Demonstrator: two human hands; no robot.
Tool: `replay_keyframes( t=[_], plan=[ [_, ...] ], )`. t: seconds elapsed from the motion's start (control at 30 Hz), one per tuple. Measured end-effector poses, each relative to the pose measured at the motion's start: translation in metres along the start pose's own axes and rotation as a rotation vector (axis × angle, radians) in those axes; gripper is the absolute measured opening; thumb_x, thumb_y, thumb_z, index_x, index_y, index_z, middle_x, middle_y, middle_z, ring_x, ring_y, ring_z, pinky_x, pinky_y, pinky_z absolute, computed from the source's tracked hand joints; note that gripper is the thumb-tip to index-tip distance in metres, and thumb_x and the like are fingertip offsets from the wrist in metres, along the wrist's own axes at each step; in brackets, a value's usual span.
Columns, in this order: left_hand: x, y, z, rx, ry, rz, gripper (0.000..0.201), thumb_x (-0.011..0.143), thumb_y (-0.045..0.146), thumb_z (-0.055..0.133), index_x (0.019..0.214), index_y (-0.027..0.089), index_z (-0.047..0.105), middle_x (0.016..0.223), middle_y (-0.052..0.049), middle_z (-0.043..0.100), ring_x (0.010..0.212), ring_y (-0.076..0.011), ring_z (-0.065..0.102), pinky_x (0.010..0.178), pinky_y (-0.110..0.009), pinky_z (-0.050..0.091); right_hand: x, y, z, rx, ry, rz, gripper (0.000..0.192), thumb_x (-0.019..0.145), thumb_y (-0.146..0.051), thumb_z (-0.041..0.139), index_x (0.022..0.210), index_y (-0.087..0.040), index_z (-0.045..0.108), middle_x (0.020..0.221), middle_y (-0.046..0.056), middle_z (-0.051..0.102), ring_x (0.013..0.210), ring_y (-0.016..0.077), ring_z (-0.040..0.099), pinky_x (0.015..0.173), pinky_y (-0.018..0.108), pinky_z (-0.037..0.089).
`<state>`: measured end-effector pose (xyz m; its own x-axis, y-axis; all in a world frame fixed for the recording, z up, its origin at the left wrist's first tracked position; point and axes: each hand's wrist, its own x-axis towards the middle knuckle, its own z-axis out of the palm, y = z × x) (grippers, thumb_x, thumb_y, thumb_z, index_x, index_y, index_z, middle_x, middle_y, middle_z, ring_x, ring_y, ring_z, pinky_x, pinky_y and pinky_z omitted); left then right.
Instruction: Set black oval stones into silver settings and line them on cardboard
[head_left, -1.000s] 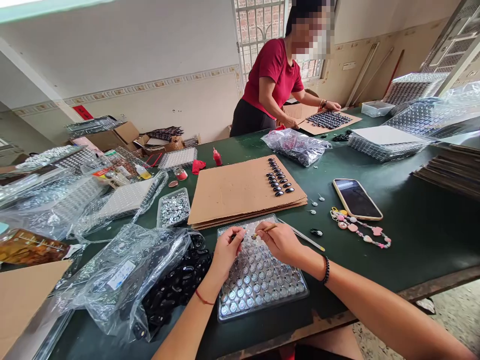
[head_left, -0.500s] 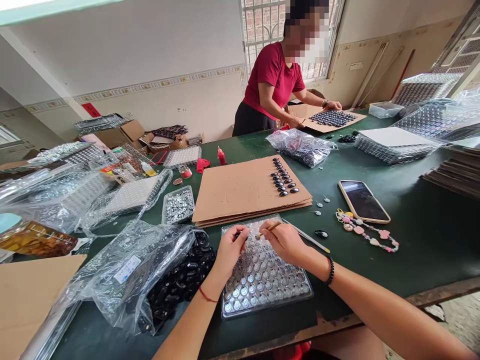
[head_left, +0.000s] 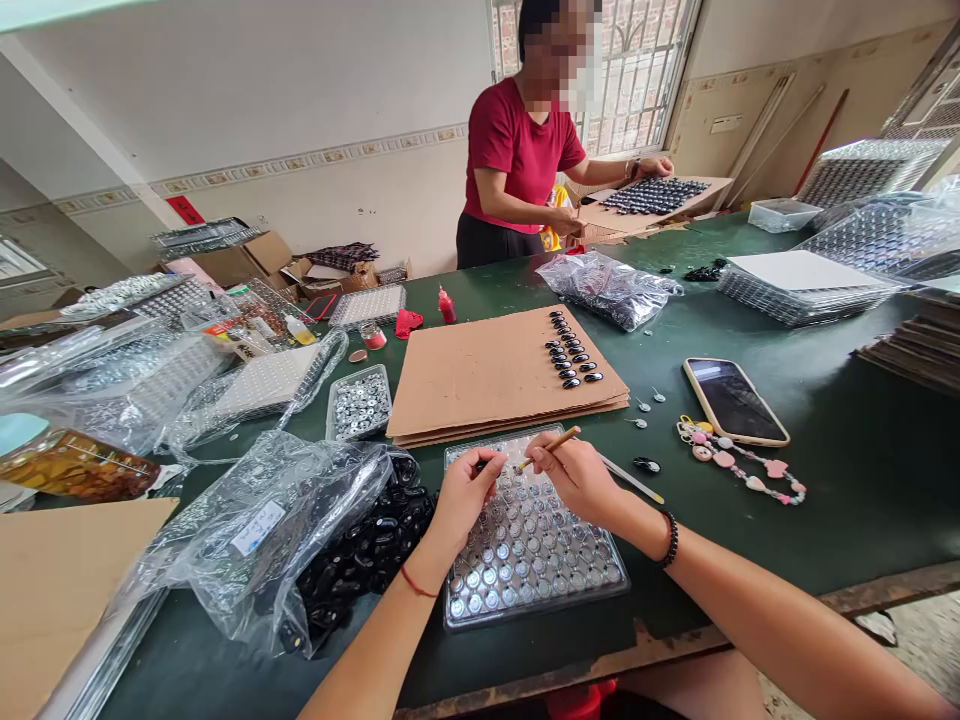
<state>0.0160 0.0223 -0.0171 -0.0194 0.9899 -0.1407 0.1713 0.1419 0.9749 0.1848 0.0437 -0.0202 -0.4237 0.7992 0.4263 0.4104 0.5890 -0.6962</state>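
My left hand (head_left: 466,492) is closed in a pinch above the left side of a clear plastic tray (head_left: 525,605). Whatever sits between its fingertips is too small and hidden to name. A thin brown stick (head_left: 553,446) is gripped in my right hand (head_left: 574,478), its tip pointing down-left near the tray's upper part. Rows of round silvery discs fill the tray's pockets. Left of the tray, many glossy black oval pieces (head_left: 367,550) spill from a clear plastic bag (head_left: 225,570). Beyond it lies stacked cardboard (head_left: 472,380) bearing several black ovals (head_left: 574,355) in rows.
A box of small metal discs (head_left: 360,402) stands left of the cardboard. On the right lie a phone (head_left: 735,400), a bead strap (head_left: 750,465) and a white stick (head_left: 630,478). Across the table, a person in a red shirt (head_left: 517,150) holds a cardboard sheet of black pieces.
My right hand has tilted the stick, and its tip is slightly lower and farther from the left fingertips. Across the table, the person has shifted left with the cardboard sheet.
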Motion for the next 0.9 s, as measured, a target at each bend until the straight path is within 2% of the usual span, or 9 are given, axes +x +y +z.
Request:
replay_keyframes(
  t=[0.47, 0.7, 0.9],
  plan=[
    [0.0001, 0.0021, 0.0008, 0.007, 0.009, -0.006, 0.028, 0.07, 0.04, 0.058, 0.077, 0.014, 0.058, 0.044, 0.006, 0.041, 0.041, -0.0063, 0.036, 0.04, -0.016, 0.026, -0.0013, -0.0049, -0.0045, -0.013, 0.003, -0.049, 0.031, 0.09, -0.027, 0.028, 0.068, -0.018, 0.048, 0.072, 0.004, 0.059, 0.063, 0.0139, 0.053, 0.059, 0.024, 0.039],
    [0.0016, -0.0032, -0.0035, -0.092, 0.168, 0.062, 0.027, 0.074, 0.041, 0.054, 0.082, 0.016, 0.055, 0.052, 0.006, 0.041, 0.044, -0.0059, 0.035, 0.042, -0.017, 0.028, -0.0014, -0.0035, -0.0032, -0.073, 0.026, -0.04, 0.032, 0.09, -0.026, 0.029, 0.066, -0.018, 0.049, 0.074, 0.004, 0.06, 0.061, 0.0131, 0.055, 0.057, 0.024, 0.038],
    [-0.0009, -0.0019, -0.0013, -0.102, 0.112, 0.024, 0.028, 0.073, 0.041, 0.054, 0.081, 0.014, 0.055, 0.052, 0.005, 0.041, 0.044, -0.006, 0.036, 0.041, -0.017, 0.028, -0.0048, -0.0012, -0.001, -0.114, 0.024, -0.013, 0.03, 0.09, -0.027, 0.029, 0.071, -0.018, 0.051, 0.067, 0.003, 0.059, 0.056, 0.0135, 0.054, 0.057, 0.024, 0.039]
  ],
)
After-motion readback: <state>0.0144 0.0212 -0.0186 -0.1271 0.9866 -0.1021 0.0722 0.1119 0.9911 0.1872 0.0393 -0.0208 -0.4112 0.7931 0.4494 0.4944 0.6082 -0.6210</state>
